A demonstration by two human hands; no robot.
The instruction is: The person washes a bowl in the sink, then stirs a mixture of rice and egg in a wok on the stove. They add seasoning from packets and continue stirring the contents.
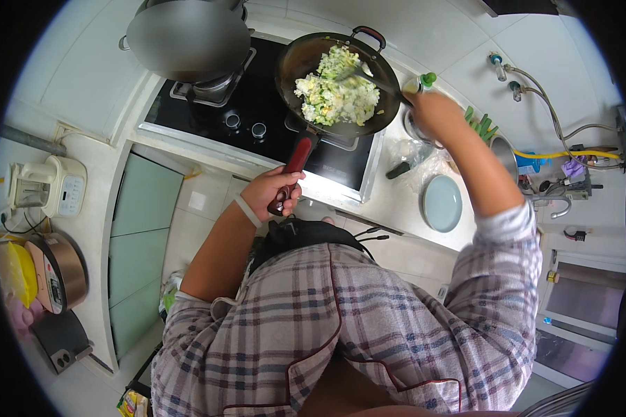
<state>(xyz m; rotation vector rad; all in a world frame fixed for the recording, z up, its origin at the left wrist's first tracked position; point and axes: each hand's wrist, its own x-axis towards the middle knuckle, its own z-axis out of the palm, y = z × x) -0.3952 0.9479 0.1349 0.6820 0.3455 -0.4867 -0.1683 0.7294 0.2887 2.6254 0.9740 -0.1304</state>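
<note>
A dark wok (287, 78) stands on the right side of the black gas hob (188, 122). My left hand (271, 193) is wrapped around the wok's red and black handle (298, 154). In my right hand (435, 114) is a spatula (378, 82), held from the wok's right side. Its blurred blade reaches into the food (334, 101), a mix of what looks like white rice with chopped green and yellow bits. The food lies in two touching heaps.
Left on the hob is a large pot (188, 39). Right of it, the counter holds a pale blue plate (442, 203), a plastic bag (407, 156) and a green-capped bottle (420, 83). A rice cooker (68, 271) and a white blender-like appliance (65, 187) stand on the left counter.
</note>
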